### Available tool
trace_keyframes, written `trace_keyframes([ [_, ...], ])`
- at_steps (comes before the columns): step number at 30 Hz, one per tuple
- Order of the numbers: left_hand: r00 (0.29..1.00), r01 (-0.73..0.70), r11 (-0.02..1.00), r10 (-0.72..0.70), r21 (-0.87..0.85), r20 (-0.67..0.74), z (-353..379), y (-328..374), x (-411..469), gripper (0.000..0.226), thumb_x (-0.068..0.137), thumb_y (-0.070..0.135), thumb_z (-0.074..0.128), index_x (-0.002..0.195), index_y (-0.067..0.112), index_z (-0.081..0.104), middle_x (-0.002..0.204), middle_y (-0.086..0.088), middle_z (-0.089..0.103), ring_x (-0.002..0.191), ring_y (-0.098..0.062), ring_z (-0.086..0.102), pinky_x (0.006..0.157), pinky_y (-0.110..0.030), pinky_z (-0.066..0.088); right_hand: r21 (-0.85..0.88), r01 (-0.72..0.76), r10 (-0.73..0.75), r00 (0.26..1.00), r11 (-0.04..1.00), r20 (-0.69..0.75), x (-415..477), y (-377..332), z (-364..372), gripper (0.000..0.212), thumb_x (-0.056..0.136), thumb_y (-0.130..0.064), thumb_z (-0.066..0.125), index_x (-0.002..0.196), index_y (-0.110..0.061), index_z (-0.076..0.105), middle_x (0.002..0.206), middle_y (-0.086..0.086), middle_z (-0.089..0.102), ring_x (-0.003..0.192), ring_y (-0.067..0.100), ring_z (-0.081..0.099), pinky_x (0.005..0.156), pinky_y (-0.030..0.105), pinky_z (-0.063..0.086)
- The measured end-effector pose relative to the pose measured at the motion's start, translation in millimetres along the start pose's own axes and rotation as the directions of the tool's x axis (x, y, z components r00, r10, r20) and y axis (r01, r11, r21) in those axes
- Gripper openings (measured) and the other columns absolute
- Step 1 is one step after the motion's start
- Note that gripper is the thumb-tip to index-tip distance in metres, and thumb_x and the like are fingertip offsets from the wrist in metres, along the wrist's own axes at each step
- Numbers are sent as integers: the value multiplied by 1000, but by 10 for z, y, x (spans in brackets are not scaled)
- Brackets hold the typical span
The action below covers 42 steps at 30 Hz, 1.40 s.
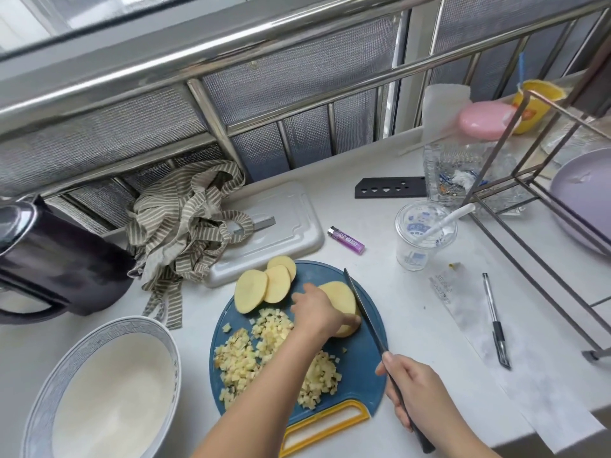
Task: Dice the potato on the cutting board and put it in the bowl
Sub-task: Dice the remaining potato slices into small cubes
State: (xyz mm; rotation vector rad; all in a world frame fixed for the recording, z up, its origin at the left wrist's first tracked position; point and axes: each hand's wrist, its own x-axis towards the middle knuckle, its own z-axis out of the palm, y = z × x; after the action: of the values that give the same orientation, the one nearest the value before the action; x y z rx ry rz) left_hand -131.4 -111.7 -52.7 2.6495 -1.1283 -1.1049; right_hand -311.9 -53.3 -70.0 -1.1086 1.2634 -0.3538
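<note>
A round blue cutting board (358, 380) with a yellow handle lies near the counter's front edge. On it my left hand (315, 312) grips a yellow potato chunk (340, 297) from the left. My right hand (415, 390) holds a dark knife (362, 312), whose blade rests against the right side of the chunk. Three potato slices (264, 287) overlap at the board's far left. Several small potato dice (251, 352) are heaped on the board's near half. A white bowl (43, 401) with a blue patterned rim stands to the left of the board, with nothing in it.
A dark kettle (49, 259) and a striped cloth (185, 223) sit at the left, a grey tray (291, 223) behind the board. A purple lighter (346, 240), a plastic cup (423, 233), a pen (494, 320) and a metal rack (542, 206) stand to the right.
</note>
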Motion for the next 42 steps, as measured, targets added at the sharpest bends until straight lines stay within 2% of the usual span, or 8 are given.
trace_keyframes([
  [6, 973, -232, 971, 231, 53, 10, 55, -201, -34, 133, 61, 38, 89, 154, 21, -4, 147, -12, 21, 132, -32, 36, 108, -37, 35, -38, 17, -16, 999, 999, 32, 102, -105, -114, 39, 102, -34, 42, 89, -4, 62, 49, 3, 44, 35, 16, 37, 39, 23, 33],
  [10, 929, -366, 922, 370, 127, -6, 22, -334, -27, 122, 66, 31, 87, 154, 20, 4, 148, -6, 25, 132, -22, 38, 105, -29, 35, -84, -3, 7, 999, 996, 51, 181, -58, -172, 35, 103, -31, 38, 92, -7, 60, 51, 0, 48, 39, 14, 43, 43, 26, 39],
  [20, 921, -365, 928, 372, 80, -119, 145, -387, -23, 113, 66, 38, 86, 151, 20, 14, 143, -5, 30, 131, -22, 37, 106, -29, 33, -361, 124, -153, 987, 924, -51, 108, -13, -30, 41, 102, -42, 32, 85, -11, 53, 64, -3, 48, 58, 8, 40, 57, 26, 33],
  [25, 901, -404, 910, 414, 95, -130, 191, -429, -27, 122, 68, 51, 80, 154, 18, 1, 150, -7, 20, 137, -22, 24, 112, -29, 22, -423, 127, -159, 986, 897, -42, 148, -13, -112, 43, 100, -45, 33, 86, -12, 56, 63, -1, 51, 56, 7, 42, 58, 27, 35],
  [28, 826, -494, 855, 517, 157, -224, 204, -445, -28, 102, 78, 65, 56, 154, 21, 6, 155, -5, 10, 143, -22, 8, 118, -37, 14, -404, 116, -151, 987, 907, -56, 163, -27, -159, 45, 99, -47, 35, 83, -12, 58, 57, -7, 45, 51, 5, 40, 57, 27, 36],
  [33, 630, -661, 728, 669, 181, -394, 347, -523, 57, 53, 93, 47, 42, 139, 22, 33, 140, -3, 36, 134, -21, 32, 114, -36, 30, -542, 160, -229, 972, 825, -61, 111, -20, -125, 32, 99, -48, 28, 77, -26, 37, 62, -6, 48, 60, 13, 46, 63, 32, 40],
  [38, 646, -633, 755, 635, 168, -424, 489, -526, 108, 49, 92, 38, 42, 131, 8, 42, 135, -5, 40, 128, -20, 37, 113, -25, 21, -666, 222, -280, 960, 712, 20, 117, -63, -143, 41, 84, -65, 7, 88, -31, 29, 62, -10, 44, 66, 17, 44, 66, 32, 40],
  [42, 672, -614, 765, 636, 195, -380, 540, -525, 103, 47, 96, 34, 42, 137, 10, 42, 139, -11, 40, 130, -28, 39, 111, -37, 35, -691, 223, -237, 969, 688, 76, 143, -53, -190, 55, 71, -76, -9, 75, -32, 24, 60, -7, 40, 63, 17, 40, 57, 26, 35],
])
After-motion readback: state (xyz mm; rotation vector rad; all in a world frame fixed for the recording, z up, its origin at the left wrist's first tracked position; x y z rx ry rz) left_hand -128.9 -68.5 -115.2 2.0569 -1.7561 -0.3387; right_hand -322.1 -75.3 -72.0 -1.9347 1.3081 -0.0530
